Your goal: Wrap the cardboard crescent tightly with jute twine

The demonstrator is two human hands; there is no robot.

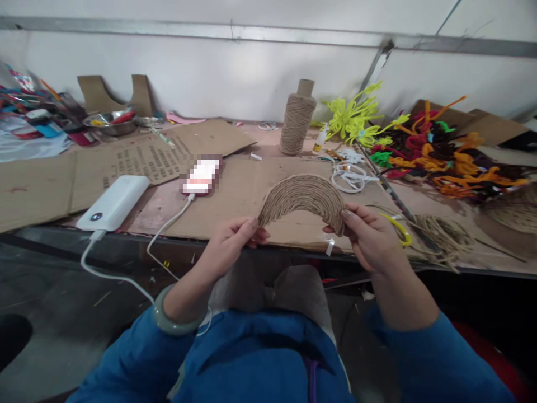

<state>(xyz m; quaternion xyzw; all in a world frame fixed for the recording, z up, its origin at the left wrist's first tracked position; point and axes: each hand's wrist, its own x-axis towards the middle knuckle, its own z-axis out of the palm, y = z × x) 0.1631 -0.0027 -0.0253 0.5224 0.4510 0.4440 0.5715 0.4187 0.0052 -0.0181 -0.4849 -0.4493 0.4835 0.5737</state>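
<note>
An arch-shaped piece of twine [302, 193], made of brown cord laid in close curved rows, is held up above the table's front edge. My left hand [235, 238] pinches its left end between thumb and fingers. At the other end, my right hand [371, 235] grips the piece with the thumb on top. Both ends of the arch point down toward me. Behind it stands an upright spool of brown twine [297, 120], with a small glue bottle [320, 139] beside it.
A white power bank [114, 202] and a phone [202, 174] on a cable lie to the left, near flat cardboard [168, 154]. Yellow yarn [352, 117], colourful pipe-cleaner-like bundles [453, 157] and loose twine [444, 235] occupy the right. A metal bowl [111, 126] sits back left.
</note>
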